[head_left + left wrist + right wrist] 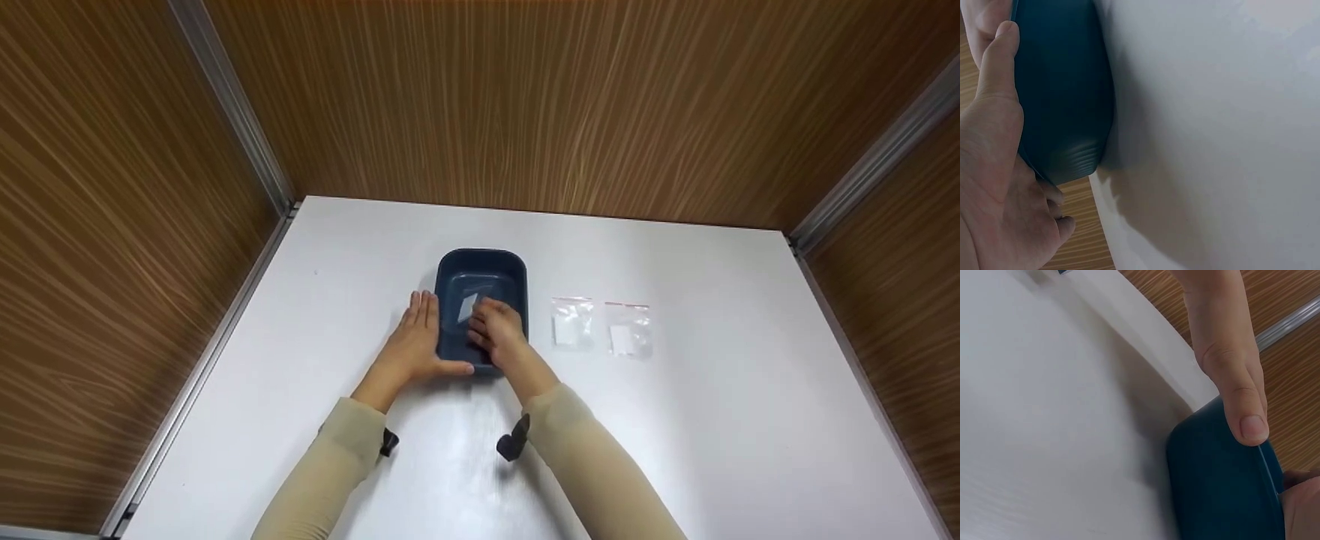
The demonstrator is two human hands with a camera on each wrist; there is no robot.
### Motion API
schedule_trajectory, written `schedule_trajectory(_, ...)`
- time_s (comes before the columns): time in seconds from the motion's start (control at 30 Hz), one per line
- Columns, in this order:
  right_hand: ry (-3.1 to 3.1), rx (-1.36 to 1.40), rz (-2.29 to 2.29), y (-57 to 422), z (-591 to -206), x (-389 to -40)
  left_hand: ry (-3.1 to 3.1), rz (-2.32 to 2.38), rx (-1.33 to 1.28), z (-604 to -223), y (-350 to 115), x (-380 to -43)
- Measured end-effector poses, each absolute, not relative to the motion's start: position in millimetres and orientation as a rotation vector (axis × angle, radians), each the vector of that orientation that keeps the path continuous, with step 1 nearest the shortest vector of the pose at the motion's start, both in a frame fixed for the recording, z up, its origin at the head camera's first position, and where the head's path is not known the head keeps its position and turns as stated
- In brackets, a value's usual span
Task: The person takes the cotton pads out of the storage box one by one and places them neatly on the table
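Observation:
A dark blue rectangular bin stands on the white table. My left hand lies along its left side, fingers straight and thumb over the near rim. The left wrist view shows this thumb at the bin's edge. My right hand reaches into the bin over its right side, fingers curled. Right at those fingertips is a small clear plastic bag with a white piece in it. I cannot tell whether the fingers pinch it. In the right wrist view, the left thumb presses on the bin's rim.
Right of the bin, two clear zip bags with red top strips lie side by side, each with a white piece inside. Wood-grain panels rise behind and at both sides of the table, joined by metal strips.

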State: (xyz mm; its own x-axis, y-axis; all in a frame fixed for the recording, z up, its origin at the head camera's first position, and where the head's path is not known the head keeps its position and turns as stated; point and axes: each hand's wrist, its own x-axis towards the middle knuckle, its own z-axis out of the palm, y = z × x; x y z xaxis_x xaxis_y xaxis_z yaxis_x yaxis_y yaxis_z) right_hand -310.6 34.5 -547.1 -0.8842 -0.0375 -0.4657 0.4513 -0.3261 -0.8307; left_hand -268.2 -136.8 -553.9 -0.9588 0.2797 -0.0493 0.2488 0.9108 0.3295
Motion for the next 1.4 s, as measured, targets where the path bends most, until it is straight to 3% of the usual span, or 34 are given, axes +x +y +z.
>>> schedule_trajectory(0.57,1.52,0.434,-2.417,42,-540,-309,2.99,0.527,0.409,-553,-135,-266)
schedule_trajectory(1.4,1.421,0.302,-2.491,107,-499,-289,2.967,0.556,0.416,-549,-132,-268)
